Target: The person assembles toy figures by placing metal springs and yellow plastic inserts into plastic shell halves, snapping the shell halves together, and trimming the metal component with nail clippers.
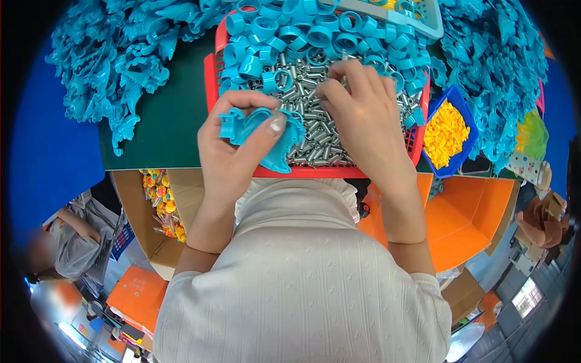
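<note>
A curved blue plastic shell piece (278, 148) is gripped in my left hand (233, 142), with the thumb across its inner side and the fingers behind it. My right hand (363, 115) reaches over the red basket (211, 78), its fingertips bent down into the small metal springs (311, 130). Whether a spring is between those fingertips is hidden. Blue plastic rings (319, 36) are heaped at the far side of the basket, and a few lie among the springs.
Large piles of blue plastic pieces (112, 66) stand on both sides of the green tabletop (163, 130). A blue tray (471, 133) of small yellow parts sits at the right. Below the edge are a cardboard box (133, 199) with colourful items and an orange bin (466, 218). Other people are at left.
</note>
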Tool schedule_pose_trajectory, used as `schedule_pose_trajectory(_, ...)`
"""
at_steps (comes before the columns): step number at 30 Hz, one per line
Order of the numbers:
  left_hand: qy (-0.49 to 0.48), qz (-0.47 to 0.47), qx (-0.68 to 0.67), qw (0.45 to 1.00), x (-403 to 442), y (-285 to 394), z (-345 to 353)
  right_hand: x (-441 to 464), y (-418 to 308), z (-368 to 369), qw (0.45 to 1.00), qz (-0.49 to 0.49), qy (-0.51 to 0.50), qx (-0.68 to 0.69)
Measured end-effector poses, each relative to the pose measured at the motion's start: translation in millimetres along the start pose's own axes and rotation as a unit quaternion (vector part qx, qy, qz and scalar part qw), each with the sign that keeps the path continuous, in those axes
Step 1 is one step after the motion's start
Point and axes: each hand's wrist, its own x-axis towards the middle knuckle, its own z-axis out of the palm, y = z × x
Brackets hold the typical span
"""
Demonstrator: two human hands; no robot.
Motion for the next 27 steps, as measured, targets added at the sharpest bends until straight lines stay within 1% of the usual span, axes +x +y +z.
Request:
schedule_pose_trajectory(1,0.007,-0.021,-0.004,1.000,0,0,-1,0,-1,1,1.000,0.001,-0.001,-0.013)
schedule_pose_trajectory(2,-0.006,-0.025,-0.003,1.000,-1,0,-3,0,-1,2,1.000,0.005,-0.001,-0.028)
schedule_pose_trajectory(3,-0.001,-0.028,0.012,1.000,-2,1,-4,-1,1,7,0.999,0.000,0.018,-0.035)
schedule_pose_trajectory(4,0.004,-0.031,0.027,0.999,-2,0,-6,-2,1,6,0.999,0.015,0.019,-0.043)
schedule_pose_trajectory(5,0.001,-0.011,0.023,1.000,-2,-4,-7,-3,1,4,0.999,0.020,0.047,0.010)
schedule_pose_trajectory(6,-0.013,-0.016,0.020,1.000,-3,-3,-5,-3,2,3,0.995,0.024,0.074,0.064)
schedule_pose_trajectory(7,0.000,-0.041,0.013,0.999,-4,-1,-2,-2,2,1,0.990,0.013,0.115,0.081)
schedule_pose_trajectory(8,0.015,-0.066,0.007,0.998,-4,0,0,-2,2,0,0.990,0.024,0.117,0.074)
schedule_pose_trajectory(9,0.019,-0.030,0.041,0.999,-3,-7,-2,-1,3,-1,0.984,0.022,0.135,0.109)
schedule_pose_trajectory(10,0.006,-0.033,0.040,0.999,-2,-6,0,-1,4,-3,0.977,0.018,0.155,0.145)
schedule_pose_trajectory(11,0.012,-0.032,0.050,0.998,-3,-5,2,-2,7,-5,0.973,-0.002,0.175,0.151)
schedule_pose_trajectory(12,0.019,-0.031,0.058,0.998,-4,-4,4,-4,5,-9,0.974,0.005,0.177,0.144)
schedule_pose_trajectory(13,0.014,-0.034,0.048,0.998,-3,-4,5,-6,0,-14,0.953,0.033,0.167,0.252)
schedule_pose_trajectory(14,0.010,-0.034,0.048,0.998,-3,-4,6,-8,-5,-19,0.918,0.058,0.157,0.360)
schedule_pose_trajectory(15,0.006,-0.036,0.041,0.998,-2,-3,8,-9,-9,-29,0.895,0.082,0.116,0.422)
schedule_pose_trajectory(16,0.006,-0.036,0.035,0.999,-2,-2,10,-12,-11,-29,0.894,0.077,0.116,0.426)
schedule_pose_trajectory(17,-0.007,-0.014,0.026,1.000,-2,0,15,-13,-14,-25,0.857,0.082,0.122,0.493)
schedule_pose_trajectory(18,0.004,-0.007,0.030,1.000,-1,0,17,-13,-16,-22,0.815,0.085,0.125,0.559)
schedule_pose_trajectory(19,-0.008,0.010,0.034,0.999,-1,-1,19,-15,-17,-23,0.813,0.092,0.105,0.565)
schedule_pose_trajectory(20,-0.020,0.028,0.040,0.999,0,-2,18,-16,-17,-23,0.809,0.079,0.097,0.574)
schedule_pose_trajectory(21,-0.028,0.055,0.057,0.996,3,-2,17,-17,-16,-23,0.811,0.089,0.101,0.570)
schedule_pose_trajectory(22,-0.013,0.059,0.062,0.996,2,0,17,-19,-15,-23,0.813,0.100,0.105,0.564)
schedule_pose_trajectory(24,-0.023,0.028,0.042,0.998,1,4,18,-21,-16,-25,0.807,0.092,0.094,0.575)
schedule_pose_trajectory(26,-0.017,0.046,0.050,0.998,0,3,18,-24,-19,-28,0.799,0.133,0.100,0.578)
schedule_pose_trajectory(27,-0.013,0.024,0.038,0.999,-1,4,18,-25,-20,-29,0.793,0.145,0.077,0.586)
